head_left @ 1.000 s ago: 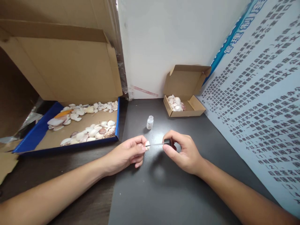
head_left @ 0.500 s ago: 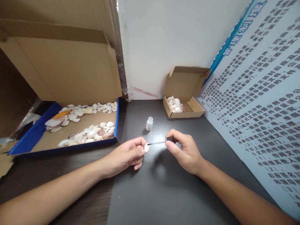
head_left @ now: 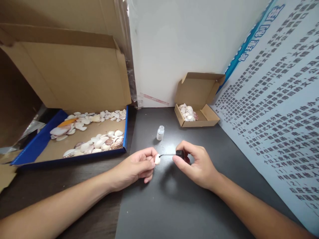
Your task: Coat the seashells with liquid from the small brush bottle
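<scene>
A small white seashell (head_left: 157,160) is pinched between the thumb and fingers of my left hand (head_left: 139,166). My right hand (head_left: 195,164) grips the black cap of a thin applicator brush (head_left: 169,155), held almost level. Its dark tip meets the upper part of the shell. Behind both hands, a small clear glass bottle (head_left: 160,133) with a white label stands upright and uncapped on the dark grey mat (head_left: 149,212).
To the left, an open blue-edged cardboard box (head_left: 126,132) holds rows of shells and an orange piece. A smaller open brown box (head_left: 199,123) with white shells stands at the back right. A white board (head_left: 159,59) and a printed poster (head_left: 269,109) border the mat.
The fingers of my right hand have shifted, so more of the black cap shows. The brush tip stays at the shell. The whole view has moved slightly.
</scene>
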